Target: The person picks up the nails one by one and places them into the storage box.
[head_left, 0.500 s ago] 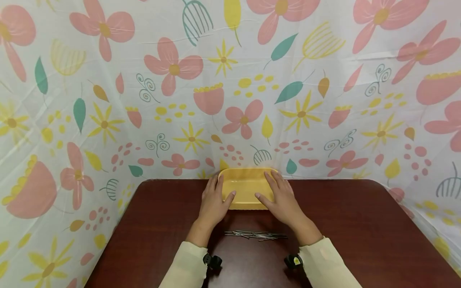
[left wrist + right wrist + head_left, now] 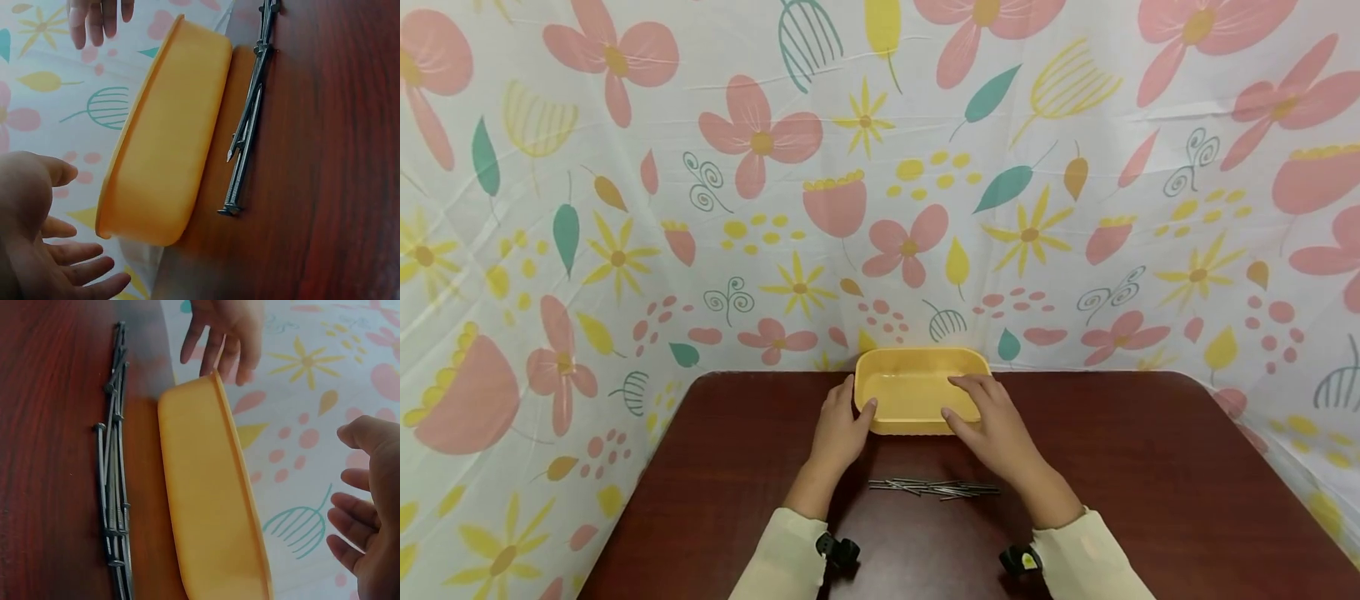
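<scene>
A shallow yellow plastic tray (image 2: pixel 906 427) stands at the far edge of the table, against the patterned cloth. My left hand (image 2: pixel 838 429) is at its left end, and in the left wrist view the spread fingers (image 2: pixel 80 254) appear apart from the wall. At the right end my right hand (image 2: pixel 1002 429) hovers with fingers spread, and the right wrist view shows a gap between that hand (image 2: pixel 375 506) and the tray (image 2: pixel 206 494). Several long steel nails (image 2: pixel 917 487) lie in a loose bundle on the near side of the tray, between my forearms.
The dark reddish-brown table (image 2: pixel 737 467) has rounded far corners. Behind and beside it hangs a white cloth (image 2: pixel 647 167) with flowers and leaves. Black devices (image 2: pixel 838 550) are strapped at both wrists.
Both hands have moved slightly away from the tray; the right hand has shifted more, outward and toward me. The tray and nails have stayed in place.
</scene>
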`<act>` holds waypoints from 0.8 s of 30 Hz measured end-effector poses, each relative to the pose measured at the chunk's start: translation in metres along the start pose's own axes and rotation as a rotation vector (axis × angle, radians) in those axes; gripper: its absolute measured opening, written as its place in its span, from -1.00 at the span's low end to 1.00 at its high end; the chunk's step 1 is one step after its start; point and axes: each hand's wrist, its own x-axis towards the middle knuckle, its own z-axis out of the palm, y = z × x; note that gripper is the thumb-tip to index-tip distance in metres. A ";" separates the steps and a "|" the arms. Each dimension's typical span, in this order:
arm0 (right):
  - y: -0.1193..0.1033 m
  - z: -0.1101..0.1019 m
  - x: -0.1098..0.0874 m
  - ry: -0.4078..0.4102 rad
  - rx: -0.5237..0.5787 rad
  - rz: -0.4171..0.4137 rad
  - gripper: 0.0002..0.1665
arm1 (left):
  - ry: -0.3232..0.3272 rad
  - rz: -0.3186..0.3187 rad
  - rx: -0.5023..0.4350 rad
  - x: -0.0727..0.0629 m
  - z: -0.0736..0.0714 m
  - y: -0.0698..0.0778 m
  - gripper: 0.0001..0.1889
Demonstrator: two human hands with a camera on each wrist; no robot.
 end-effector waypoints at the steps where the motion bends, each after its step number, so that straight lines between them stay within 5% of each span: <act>1: 0.000 0.000 -0.001 0.005 -0.005 -0.003 -0.42 | -0.002 -0.014 -0.017 0.000 0.000 -0.001 -0.25; 14: -0.006 -0.001 -0.017 -0.055 0.006 -0.032 -0.59 | -0.008 -0.098 -0.130 0.000 0.002 -0.009 -0.32; 24: -0.002 0.000 -0.025 -0.316 0.044 0.062 -0.68 | -0.043 -0.155 -0.225 0.000 0.004 -0.013 -0.35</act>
